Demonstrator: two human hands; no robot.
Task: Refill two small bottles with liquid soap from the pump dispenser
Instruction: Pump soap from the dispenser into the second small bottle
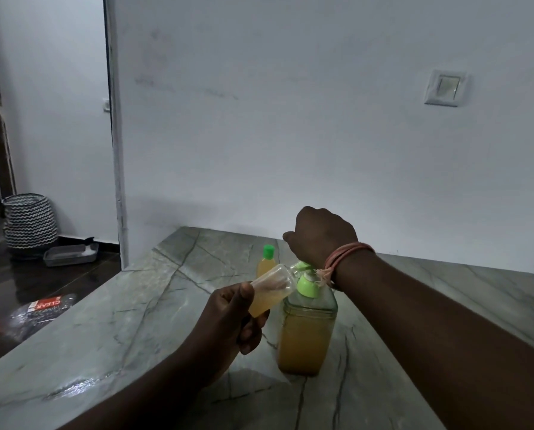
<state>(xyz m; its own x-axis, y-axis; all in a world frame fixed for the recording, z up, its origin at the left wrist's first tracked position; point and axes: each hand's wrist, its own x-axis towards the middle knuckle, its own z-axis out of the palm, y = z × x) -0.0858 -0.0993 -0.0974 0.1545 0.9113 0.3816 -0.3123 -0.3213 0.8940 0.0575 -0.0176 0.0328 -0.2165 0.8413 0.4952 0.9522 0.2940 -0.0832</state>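
My left hand [228, 318] grips a small clear bottle [271, 287], uncapped, tilted, with a little amber soap at its low end. Its mouth points at the green pump head [301, 265] of the pump dispenser [306, 336], a clear bottle about two-thirds full of amber soap standing on the marble table [135, 321]. My right hand [321, 237] hangs bent at the wrist just over and behind the pump head, its back toward me and its fingers hidden. A second small bottle [267, 262] with a green cap, holding amber soap, stands behind the dispenser.
The table butts against a white wall with a switch [445, 87]. The table's left edge drops to a dark floor with a zigzag basket [30, 225], a grey tray [71, 254] and a plastic package [39, 308].
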